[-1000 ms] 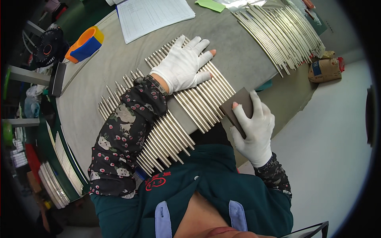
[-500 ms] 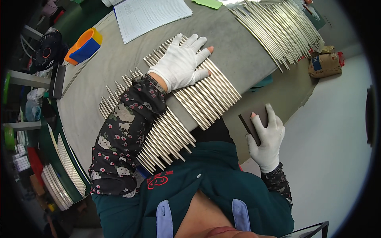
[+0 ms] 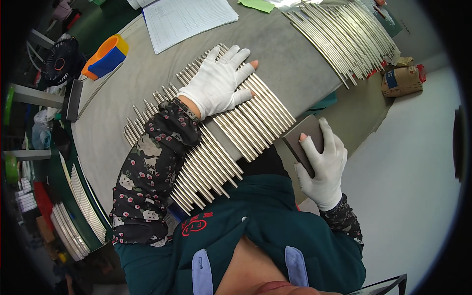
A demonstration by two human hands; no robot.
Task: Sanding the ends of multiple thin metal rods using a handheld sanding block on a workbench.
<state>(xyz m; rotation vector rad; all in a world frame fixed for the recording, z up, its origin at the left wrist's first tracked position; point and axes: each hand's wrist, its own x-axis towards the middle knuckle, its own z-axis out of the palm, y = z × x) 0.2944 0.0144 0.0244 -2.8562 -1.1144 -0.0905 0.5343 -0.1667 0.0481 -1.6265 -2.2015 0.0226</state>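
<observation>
A row of several thin metal rods lies side by side on the grey table, their near ends overhanging the table edge. My left hand, in a white glove, presses flat on top of the rods with fingers spread. My right hand, also gloved, holds a flat dark grey block just past the right end of the row, close to the rod ends.
A second bundle of metal rods lies at the far right of the table. A printed sheet and an orange and blue tape holder sit at the far side. A brown paper package lies on the floor. More rods are stacked at left.
My right hand drew the block away from the rod ends and turned it edge-on, then brought it back flat beside the row. My left hand stayed pressed on the rods.
</observation>
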